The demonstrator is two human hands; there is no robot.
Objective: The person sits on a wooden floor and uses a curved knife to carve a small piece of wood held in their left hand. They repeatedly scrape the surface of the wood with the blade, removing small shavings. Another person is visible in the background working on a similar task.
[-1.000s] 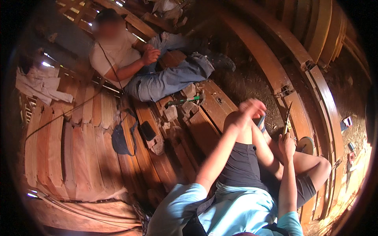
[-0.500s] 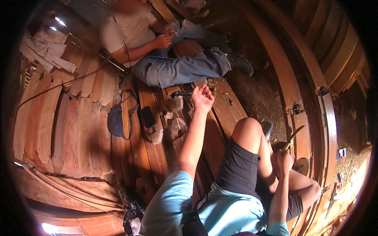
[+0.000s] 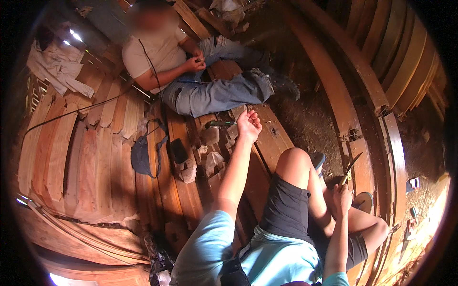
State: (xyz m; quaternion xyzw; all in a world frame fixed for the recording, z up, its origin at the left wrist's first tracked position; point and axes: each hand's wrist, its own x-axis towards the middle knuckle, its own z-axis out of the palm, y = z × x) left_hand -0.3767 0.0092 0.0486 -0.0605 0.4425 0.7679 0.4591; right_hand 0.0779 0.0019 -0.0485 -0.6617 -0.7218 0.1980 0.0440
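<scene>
My left hand is raised palm up above the planks, with its fingers loosely bent and apart. I see nothing held in it. Beyond it lies a dark-handled tool. At the right, beside my bent legs, my right hand is closed around the handle of a knife. Its curved, narrow blade points up and away from me. Below the left forearm are several pale, crumpled plastic bags, whose contents I cannot make out.
Across from me sits another person, both hands together. A black phone and a dark waist bag lie on stacked boards. A cable runs over them. Long curved beams stand to the right, and a sandal shows beyond my knee.
My left hand has lowered slightly and turned, its fingers more curled. My right hand still holds the knife, shifted a little to the left. The other person's hands have moved left and down.
</scene>
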